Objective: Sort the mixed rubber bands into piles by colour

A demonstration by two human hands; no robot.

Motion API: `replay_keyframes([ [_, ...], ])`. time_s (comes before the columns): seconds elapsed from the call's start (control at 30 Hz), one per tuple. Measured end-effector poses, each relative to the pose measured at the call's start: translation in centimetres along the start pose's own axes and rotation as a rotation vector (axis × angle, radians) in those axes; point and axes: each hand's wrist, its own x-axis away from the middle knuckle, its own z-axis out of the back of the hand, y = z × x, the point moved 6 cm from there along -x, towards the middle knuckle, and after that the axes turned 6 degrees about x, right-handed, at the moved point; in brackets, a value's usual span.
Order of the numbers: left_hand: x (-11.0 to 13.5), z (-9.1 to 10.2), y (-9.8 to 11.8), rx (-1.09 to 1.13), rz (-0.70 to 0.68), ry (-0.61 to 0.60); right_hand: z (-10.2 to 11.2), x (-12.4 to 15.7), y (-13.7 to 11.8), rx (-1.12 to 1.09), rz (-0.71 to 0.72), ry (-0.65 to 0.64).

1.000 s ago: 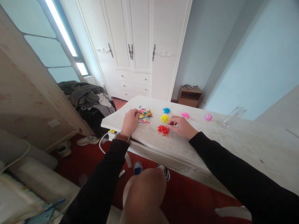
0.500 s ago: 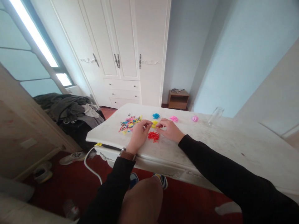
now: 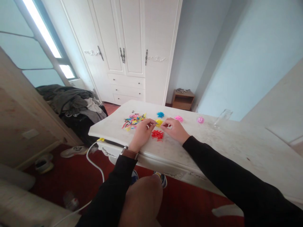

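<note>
My left hand (image 3: 142, 134) rests on the white table (image 3: 213, 148), fingers curled and pinched beside a small yellow pile (image 3: 159, 122). My right hand (image 3: 174, 130) lies just right of it, fingertips pinched near the same yellow pile. Between the two hands sits a red pile (image 3: 157, 134) of small plastic pieces. A mixed heap of coloured pieces (image 3: 133, 120) lies to the left. Sorted piles stand further back: blue (image 3: 160, 114), pink (image 3: 178, 118) and light purple (image 3: 200, 119). What the fingers pinch is too small to name.
A clear glass (image 3: 222, 117) lies tipped on the table's far right. A white wardrobe (image 3: 132, 50) stands behind, with a wooden nightstand (image 3: 181, 98) beside it. Clothes (image 3: 71, 102) are heaped at left. A white cable (image 3: 94, 157) hangs off the table edge above the red floor; shoes lie there.
My left hand left the mixed heap and moved right to the yellow pile, meeting my right hand. The view shifted, the camera swinging left and then a little back.
</note>
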Motion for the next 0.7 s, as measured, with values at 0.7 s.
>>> replay_keyframes([
  [0.7, 0.00, 0.03, -0.72, 0.068, 0.016, -0.012, 0.21, 0.12, 0.24, -0.012, -0.006, 0.024],
])
